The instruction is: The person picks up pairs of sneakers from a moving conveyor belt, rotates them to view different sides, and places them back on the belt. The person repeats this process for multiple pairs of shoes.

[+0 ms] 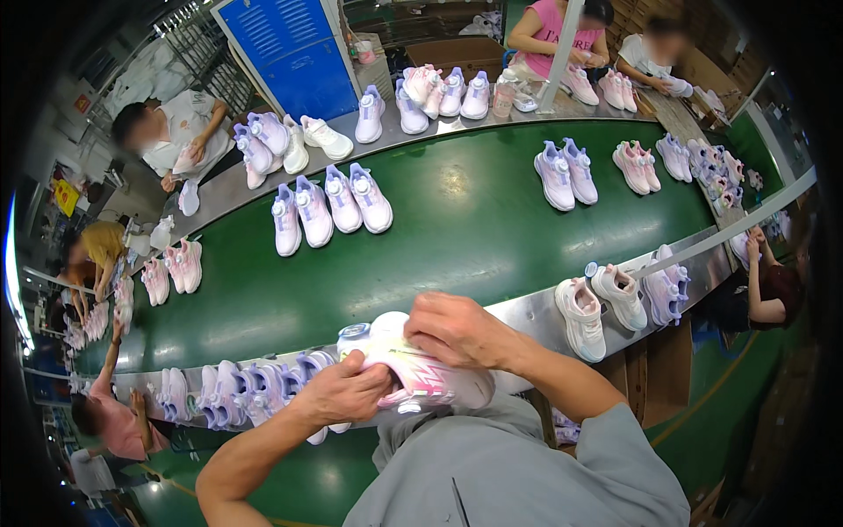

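A white sneaker with pink zigzag markings (435, 384) is held tilted in front of my body, above the near edge of the conveyor. My left hand (344, 391) is closed around its left side, thumb on top. My right hand (457, 329) has its fingers bent and pinched together at the far side of the shoe, next to a rounded white part. What lies between those fingertips is hidden. A round, bluish translucent piece (354, 331) shows just beyond my left thumb.
A green conveyor belt (439, 237) crosses ahead, carrying lavender sneakers (329, 211) and pink ones (636, 167). White sneakers (580, 318) stand on the metal ledge to my right. More lavender sneakers (237, 391) line the ledge at left. Several people work around the belt.
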